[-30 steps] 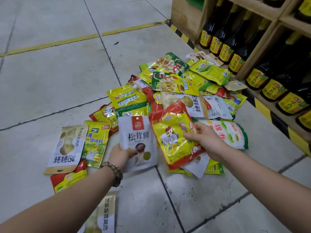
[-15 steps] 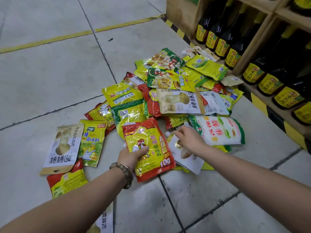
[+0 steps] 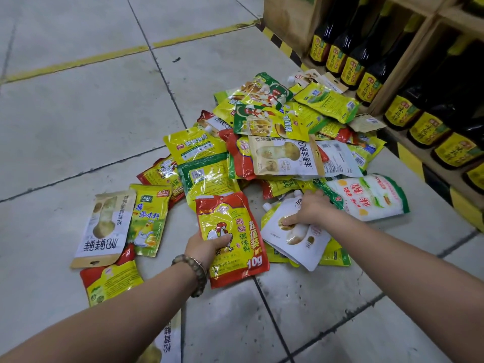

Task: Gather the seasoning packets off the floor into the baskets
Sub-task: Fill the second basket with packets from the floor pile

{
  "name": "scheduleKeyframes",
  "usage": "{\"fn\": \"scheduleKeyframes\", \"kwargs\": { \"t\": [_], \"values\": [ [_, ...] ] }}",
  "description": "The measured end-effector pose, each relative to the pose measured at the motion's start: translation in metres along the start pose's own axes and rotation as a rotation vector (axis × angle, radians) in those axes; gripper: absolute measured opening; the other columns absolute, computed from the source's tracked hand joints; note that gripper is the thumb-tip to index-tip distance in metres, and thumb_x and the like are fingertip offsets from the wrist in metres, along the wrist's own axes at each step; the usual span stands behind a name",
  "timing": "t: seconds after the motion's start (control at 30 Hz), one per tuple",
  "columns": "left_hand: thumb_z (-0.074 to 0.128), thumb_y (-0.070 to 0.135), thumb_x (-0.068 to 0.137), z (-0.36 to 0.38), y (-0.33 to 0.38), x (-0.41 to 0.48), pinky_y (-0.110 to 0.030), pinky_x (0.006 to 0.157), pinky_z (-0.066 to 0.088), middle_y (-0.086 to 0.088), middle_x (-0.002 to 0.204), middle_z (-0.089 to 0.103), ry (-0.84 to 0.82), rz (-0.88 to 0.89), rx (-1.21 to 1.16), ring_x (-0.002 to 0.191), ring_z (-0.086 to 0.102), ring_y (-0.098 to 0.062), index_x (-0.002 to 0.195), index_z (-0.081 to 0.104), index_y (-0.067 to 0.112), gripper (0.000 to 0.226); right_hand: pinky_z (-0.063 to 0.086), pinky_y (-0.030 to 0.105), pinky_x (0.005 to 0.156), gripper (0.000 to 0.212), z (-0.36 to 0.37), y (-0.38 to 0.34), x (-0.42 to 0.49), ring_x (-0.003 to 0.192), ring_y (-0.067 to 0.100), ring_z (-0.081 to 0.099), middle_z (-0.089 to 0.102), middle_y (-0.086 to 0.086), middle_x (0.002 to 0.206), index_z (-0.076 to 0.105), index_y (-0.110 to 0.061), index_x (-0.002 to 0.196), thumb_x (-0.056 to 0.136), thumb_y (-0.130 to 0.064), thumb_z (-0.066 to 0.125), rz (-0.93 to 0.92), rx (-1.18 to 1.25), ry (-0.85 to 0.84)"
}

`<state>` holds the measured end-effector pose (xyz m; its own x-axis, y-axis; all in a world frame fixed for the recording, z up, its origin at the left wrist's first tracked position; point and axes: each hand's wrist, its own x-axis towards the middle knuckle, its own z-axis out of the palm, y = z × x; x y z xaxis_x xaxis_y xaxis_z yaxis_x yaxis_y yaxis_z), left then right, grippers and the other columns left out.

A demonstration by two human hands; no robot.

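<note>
A heap of seasoning packets point(image 3: 277, 142) lies on the tiled floor beside a shelf. My left hand point(image 3: 204, 247) grips the lower edge of a red and yellow chicken-powder packet point(image 3: 233, 237), thumb on its front, with other packets stacked behind it. To the right, my right hand point(image 3: 311, 210) grips the top of a white spouted pouch point(image 3: 296, 239) that lies over yellow packets. A white and green bag point(image 3: 366, 197) lies just right of that hand. No basket is in view.
A wooden shelf point(image 3: 408, 72) of dark sauce bottles point(image 3: 351, 66) runs along the right, edged with yellow-black tape. Loose packets point(image 3: 104, 226) lie at the left, one packet point(image 3: 167, 341) near the bottom edge. A yellow line point(image 3: 78, 61) crosses the floor.
My right hand let go of the chicken-powder packet, which my left hand now holds over the white mushroom pouch. The right hand dropped to the white spouted pouch.
</note>
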<state>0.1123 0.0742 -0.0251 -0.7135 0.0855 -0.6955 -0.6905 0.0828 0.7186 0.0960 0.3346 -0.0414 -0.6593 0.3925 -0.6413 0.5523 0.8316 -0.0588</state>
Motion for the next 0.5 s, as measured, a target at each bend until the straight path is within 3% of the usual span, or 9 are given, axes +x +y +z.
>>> {"fn": "scheduleKeyframes", "kwargs": {
  "t": [0.1, 0.17, 0.27, 0.37, 0.43, 0.5],
  "values": [
    [0.068, 0.002, 0.081, 0.001, 0.000, -0.001, -0.032, 0.060, 0.051, -0.007, 0.085, 0.069, -0.017, 0.020, 0.059, 0.070, 0.066, -0.024, 0.093, 0.062, 0.015, 0.019, 0.026, 0.051, 0.111, 0.127, 0.002, 0.007, -0.001, 0.143, 0.037, 0.011, 0.004, 0.016, 0.156, 0.004, -0.010, 0.150, 0.061, -0.070, 0.072, 0.012, 0.052, -0.028],
    [0.067, 0.002, 0.082, 0.000, -0.001, 0.000, -0.033, 0.063, 0.052, -0.008, 0.089, 0.069, -0.036, 0.024, 0.092, 0.073, 0.066, -0.025, 0.097, 0.062, 0.014, 0.020, 0.033, 0.048, 0.106, 0.117, 0.000, 0.013, -0.004, 0.139, 0.036, 0.023, 0.017, 0.017, 0.152, 0.017, -0.012, 0.148, 0.061, -0.066, 0.075, -0.013, 0.107, -0.004],
    [0.068, 0.003, 0.082, -0.001, 0.000, 0.000, -0.038, 0.072, 0.054, -0.010, 0.096, 0.070, -0.061, 0.036, 0.132, 0.081, 0.067, -0.028, 0.110, 0.061, 0.009, 0.030, 0.046, 0.041, 0.092, 0.076, 0.009, 0.027, -0.016, 0.118, 0.030, 0.048, 0.044, 0.012, 0.132, 0.047, -0.014, 0.129, 0.068, -0.045, 0.080, -0.074, 0.348, 0.278],
    [0.066, 0.001, 0.082, -0.002, 0.000, 0.000, -0.032, 0.063, 0.053, -0.007, 0.091, 0.070, -0.067, 0.057, 0.128, 0.076, 0.067, -0.024, 0.110, 0.060, 0.009, 0.030, 0.046, 0.036, 0.082, 0.051, 0.038, 0.039, -0.043, 0.103, 0.026, 0.054, 0.053, 0.009, 0.118, 0.053, -0.012, 0.116, 0.075, -0.027, 0.078, 0.068, 0.765, 0.577],
    [0.065, -0.001, 0.083, 0.000, -0.001, 0.000, -0.027, 0.056, 0.050, -0.005, 0.087, 0.069, -0.070, 0.064, 0.121, 0.072, 0.067, -0.020, 0.108, 0.060, 0.010, 0.028, 0.044, 0.033, 0.077, 0.049, 0.051, 0.043, -0.055, 0.094, 0.026, 0.054, 0.055, 0.007, 0.115, 0.049, -0.008, 0.117, 0.077, -0.021, 0.075, 0.233, 0.994, 0.546],
    [0.065, -0.001, 0.083, 0.002, -0.001, 0.001, -0.028, 0.058, 0.050, -0.007, 0.089, 0.069, -0.076, 0.060, 0.121, 0.073, 0.067, -0.021, 0.105, 0.061, 0.010, 0.026, 0.042, 0.031, 0.076, 0.051, 0.058, 0.045, -0.055, 0.091, 0.024, 0.052, 0.051, 0.004, 0.106, 0.047, -0.005, 0.117, 0.077, -0.017, 0.076, 0.339, 1.119, 0.457]
  ]
}}
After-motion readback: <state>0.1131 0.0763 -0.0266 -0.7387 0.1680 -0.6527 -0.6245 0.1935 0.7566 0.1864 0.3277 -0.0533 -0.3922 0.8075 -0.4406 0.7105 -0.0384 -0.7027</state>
